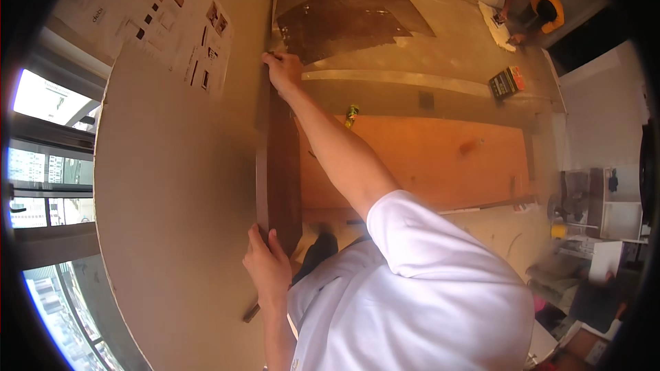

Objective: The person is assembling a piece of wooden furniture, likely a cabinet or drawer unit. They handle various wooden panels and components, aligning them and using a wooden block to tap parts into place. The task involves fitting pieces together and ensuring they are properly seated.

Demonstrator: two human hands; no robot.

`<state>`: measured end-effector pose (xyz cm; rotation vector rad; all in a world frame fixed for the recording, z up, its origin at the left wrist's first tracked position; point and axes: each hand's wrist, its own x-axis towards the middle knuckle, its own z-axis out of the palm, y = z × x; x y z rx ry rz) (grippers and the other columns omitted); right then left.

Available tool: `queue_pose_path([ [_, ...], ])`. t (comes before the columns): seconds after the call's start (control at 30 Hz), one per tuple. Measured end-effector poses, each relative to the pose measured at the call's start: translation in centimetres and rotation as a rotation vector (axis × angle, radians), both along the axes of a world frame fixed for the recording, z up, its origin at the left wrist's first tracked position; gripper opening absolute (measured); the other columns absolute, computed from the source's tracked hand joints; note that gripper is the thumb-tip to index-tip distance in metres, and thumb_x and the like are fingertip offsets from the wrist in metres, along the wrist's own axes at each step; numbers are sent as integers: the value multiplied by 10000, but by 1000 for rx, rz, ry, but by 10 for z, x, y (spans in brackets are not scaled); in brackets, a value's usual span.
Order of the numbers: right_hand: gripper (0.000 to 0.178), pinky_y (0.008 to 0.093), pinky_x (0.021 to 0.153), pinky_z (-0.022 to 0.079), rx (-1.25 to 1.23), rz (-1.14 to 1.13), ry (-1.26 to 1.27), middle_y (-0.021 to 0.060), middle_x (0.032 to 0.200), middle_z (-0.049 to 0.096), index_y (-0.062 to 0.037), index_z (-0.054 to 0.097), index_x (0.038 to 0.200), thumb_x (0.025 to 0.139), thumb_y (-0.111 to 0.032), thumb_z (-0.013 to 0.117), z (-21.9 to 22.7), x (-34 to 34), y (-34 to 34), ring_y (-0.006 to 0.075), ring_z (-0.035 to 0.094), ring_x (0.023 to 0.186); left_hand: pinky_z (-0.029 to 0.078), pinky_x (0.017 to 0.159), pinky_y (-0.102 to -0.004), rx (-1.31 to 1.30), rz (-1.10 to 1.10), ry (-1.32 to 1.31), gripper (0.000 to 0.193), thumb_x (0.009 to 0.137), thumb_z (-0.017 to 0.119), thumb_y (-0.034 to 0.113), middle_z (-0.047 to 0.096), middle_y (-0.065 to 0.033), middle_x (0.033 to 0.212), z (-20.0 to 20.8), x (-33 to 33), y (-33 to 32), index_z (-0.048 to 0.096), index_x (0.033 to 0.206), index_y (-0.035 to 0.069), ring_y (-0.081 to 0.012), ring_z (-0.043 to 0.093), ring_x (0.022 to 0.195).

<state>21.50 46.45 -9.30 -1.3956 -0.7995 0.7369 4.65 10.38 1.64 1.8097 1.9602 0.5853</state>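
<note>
A long dark brown board stands close along the pale wall on the left, a narrow edge turned toward the wall. My right hand reaches far forward and has its fingers curled over the board's far end. Near its closer end, my left hand grips the board's edge, thumb up beside it. The fingers on the board's hidden side cannot be seen. Under my right arm, a wide orange-brown panel lies flat, partly covered by the arm. A small yellow-green container rests by the panel's far edge.
Farther off lies a dark brown sheet. A dark box with red sits at the right. Another person in a yellow top bends over something pale. Printed sheets hang on the wall; windows are far left.
</note>
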Motion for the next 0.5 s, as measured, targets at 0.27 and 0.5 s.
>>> queue_pose_path([
  [0.27,353,395,692,529,-85,-130,-90,110,636,682,-91,779,718,846,-409,695,-15,6,18,264,703,685,524,639,-518,65,-63,17,261,1000,587,104,672,-296,939,-10,6,-4,549,1200,-60,-487,668,800],
  [0.5,905,421,983,504,-296,242,-21,252,1323,597,37,493,1387,773,-541,820,26,4,-51,320,606,1211,528,678,-545,-4,-35,-17,279,987,592,86,672,-307,964,-3,4,-6,539,1207,-77,-510,660,842],
])
